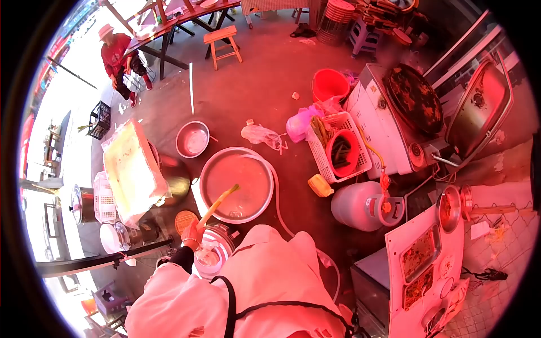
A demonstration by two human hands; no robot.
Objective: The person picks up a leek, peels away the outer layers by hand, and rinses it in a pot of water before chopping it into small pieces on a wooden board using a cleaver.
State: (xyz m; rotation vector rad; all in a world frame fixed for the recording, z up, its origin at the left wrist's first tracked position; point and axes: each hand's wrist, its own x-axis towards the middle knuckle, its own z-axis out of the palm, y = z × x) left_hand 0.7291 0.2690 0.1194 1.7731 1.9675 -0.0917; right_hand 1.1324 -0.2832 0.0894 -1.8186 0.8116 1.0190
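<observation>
My left hand (193,234) is closed round the lower end of a long pale stalk (217,207). The stalk's greenish tip leans over the near left rim of a large metal basin (271,186), which holds water. Just beside the hand, a white striped bucket (226,241) has something pale and crumpled in it, too unclear to name. My right hand does not show; the pale apron (270,265) fills the bottom of the view.
A hose (276,203) curves past the basin's right side. A small metal bowl (193,139) lies beyond. To the right are a gas cylinder (356,206), a basket (324,163) and a stove (369,121). A person (117,56) sits far left.
</observation>
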